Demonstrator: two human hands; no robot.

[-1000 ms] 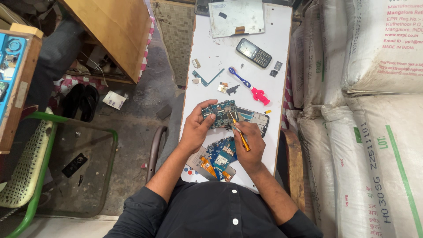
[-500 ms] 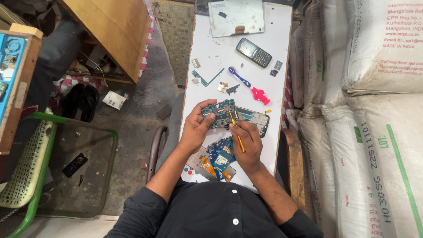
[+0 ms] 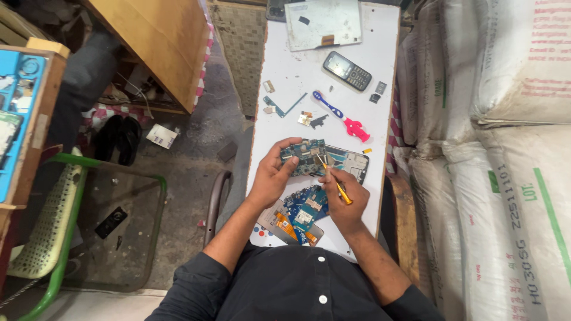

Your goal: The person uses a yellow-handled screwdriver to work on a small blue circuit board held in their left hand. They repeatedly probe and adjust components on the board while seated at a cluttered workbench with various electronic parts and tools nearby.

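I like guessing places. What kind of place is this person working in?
Probably a small phone repair bench in a storeroom. The left hand holds a circuit board, the right hand a yellow tool. A keypad phone lies on the white table, beside stacked sacks.

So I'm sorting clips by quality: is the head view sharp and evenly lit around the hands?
Head view: even, soft light, no harsh glare on the white table; the left hand, right hand and circuit board look sharp; edges bend from a wide lens; small parts are too tiny to read.

Dark navy button-up shirt, white buttons, sleeves rolled above the elbows.
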